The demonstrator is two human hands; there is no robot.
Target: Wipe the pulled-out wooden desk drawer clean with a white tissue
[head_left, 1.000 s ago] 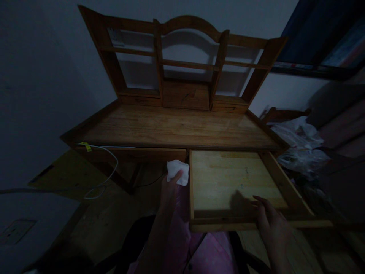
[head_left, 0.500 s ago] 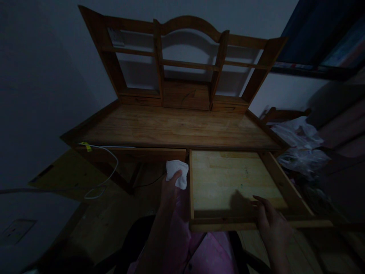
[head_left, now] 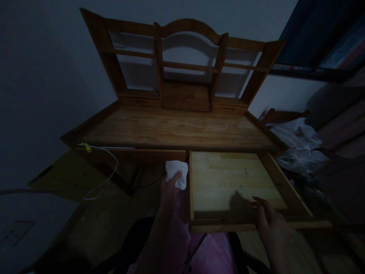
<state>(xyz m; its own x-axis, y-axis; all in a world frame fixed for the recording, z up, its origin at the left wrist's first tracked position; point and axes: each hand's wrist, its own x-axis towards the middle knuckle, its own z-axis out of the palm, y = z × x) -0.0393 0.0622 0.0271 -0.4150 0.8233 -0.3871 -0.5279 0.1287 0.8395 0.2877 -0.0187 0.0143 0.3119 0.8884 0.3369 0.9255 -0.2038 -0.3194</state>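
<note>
A wooden desk (head_left: pixel 176 127) with a shelved hutch (head_left: pixel 186 64) stands against the wall in dim light. Its right drawer (head_left: pixel 234 182) is pulled out and shows a bare pale bottom. My left hand (head_left: pixel 169 192) is closed on a crumpled white cloth (head_left: pixel 177 172), held just left of the drawer's side wall. My right hand (head_left: pixel 268 220) rests on the drawer's front rail, fingers curled over its edge.
A white cable (head_left: pixel 107 167) with a yellow tag hangs from the desk's left front edge. Crumpled plastic bags (head_left: pixel 299 146) lie to the right beside a wooden chair back (head_left: pixel 282 114). Pink clothing (head_left: pixel 199 251) covers my lap below the drawer.
The cloth in my left hand has shifted slightly left and up. The view has tilted a little; my right hand stays on the drawer front.
</note>
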